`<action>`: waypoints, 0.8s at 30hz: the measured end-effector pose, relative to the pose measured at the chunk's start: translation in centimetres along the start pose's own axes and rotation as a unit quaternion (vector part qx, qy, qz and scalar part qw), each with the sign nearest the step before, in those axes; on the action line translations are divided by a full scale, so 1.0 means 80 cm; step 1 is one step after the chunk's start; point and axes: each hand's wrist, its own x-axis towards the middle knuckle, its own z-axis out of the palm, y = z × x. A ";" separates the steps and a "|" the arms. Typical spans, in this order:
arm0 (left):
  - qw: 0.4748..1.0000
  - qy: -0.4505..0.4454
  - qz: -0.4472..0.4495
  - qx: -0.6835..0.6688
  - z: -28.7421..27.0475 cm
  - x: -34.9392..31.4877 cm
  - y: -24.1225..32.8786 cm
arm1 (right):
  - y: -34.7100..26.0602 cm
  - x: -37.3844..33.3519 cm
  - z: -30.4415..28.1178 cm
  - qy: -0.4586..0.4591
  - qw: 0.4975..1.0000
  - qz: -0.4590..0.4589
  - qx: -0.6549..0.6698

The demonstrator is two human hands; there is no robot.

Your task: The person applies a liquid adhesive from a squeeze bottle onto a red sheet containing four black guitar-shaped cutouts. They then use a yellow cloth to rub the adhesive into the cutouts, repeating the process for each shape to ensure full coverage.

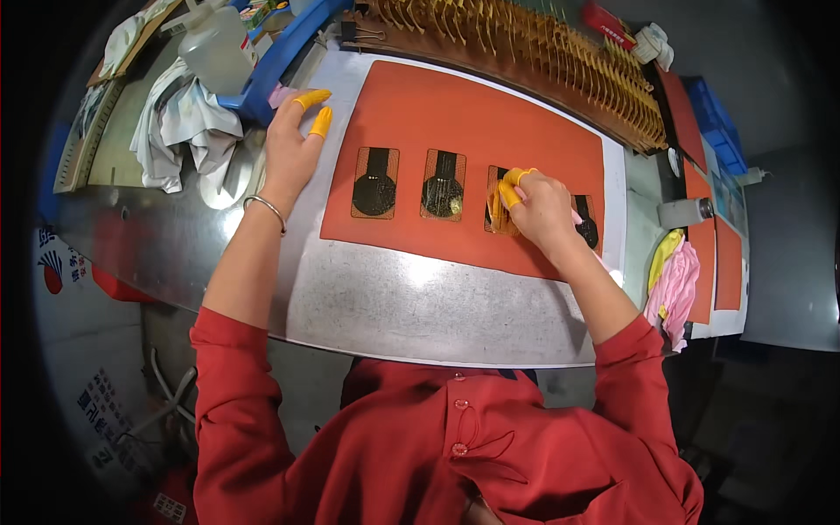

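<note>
On an orange mat [446,96] lie several flat black-and-amber pieces, each a dark disc with a stem, like flexible circuits. The leftmost piece [374,197] and the second piece [443,196] show whole. My right hand [538,206], with yellow finger cots, is closed over the third piece [501,223]; its fingertips pinch together there, and what they hold is hidden. Partly behind this hand is the rightmost piece [589,232]; something pink shows beside it. My left hand [293,144], also in yellow cots, is beside the mat's left edge, thumb and forefinger apart.
A dark rack [525,74] of amber curved strips runs along the back. At left stand a blue tray [262,87], a translucent bottle [214,48] and white cloths [197,122]. A pink cloth [678,280] and a small bottle [682,213] lie at right. The metal table's edge is near me.
</note>
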 end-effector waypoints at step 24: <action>1.000 0.003 0.000 0.002 -0.001 -0.003 -0.002 | 0.007 -0.036 -0.002 -0.040 0.996 -0.085 0.005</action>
